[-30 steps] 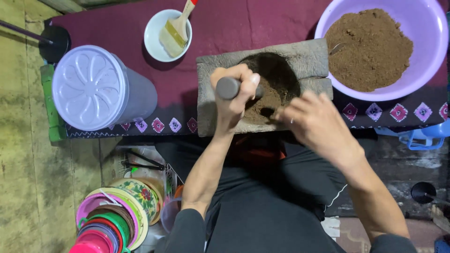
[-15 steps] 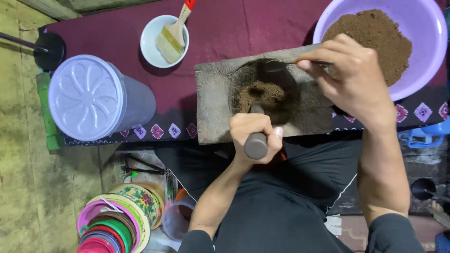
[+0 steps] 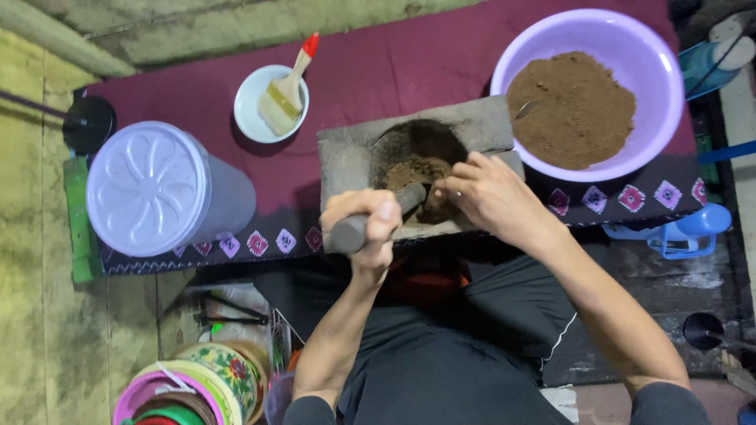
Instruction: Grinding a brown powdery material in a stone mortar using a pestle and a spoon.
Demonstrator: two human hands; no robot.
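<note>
A: What has changed from half a second back?

B: The left hand then held the pestle upright at the near edge of the stone mortar. Now the pestle lies tilted, its far end down in the hollow against the brown powder. The left hand is closed fully round the handle. The right hand was up by the rim of the lilac basin; it has come down to the near right side of the hollow, fingers curled and touching the powder just beside the pestle tip. Whether it pinches anything I cannot tell.

A: And the containers, from the left?

B: Bottom left, a stack of coloured lids or plates, pink, green and floral; what lies in it cannot be seen. Above that, a pale lilac tub with a flower-moulded lid stands shut on the maroon cloth. Next, a small white bowl holds a flat paintbrush with a red-tipped handle, the bristles resting inside. Then the mortar, a grey stone slab whose dark hollow holds a small heap of brown powder. At the right, the basin holds a broad mound of the same brown powder. A thin metal utensil lies between the basin and the mortar.
</note>
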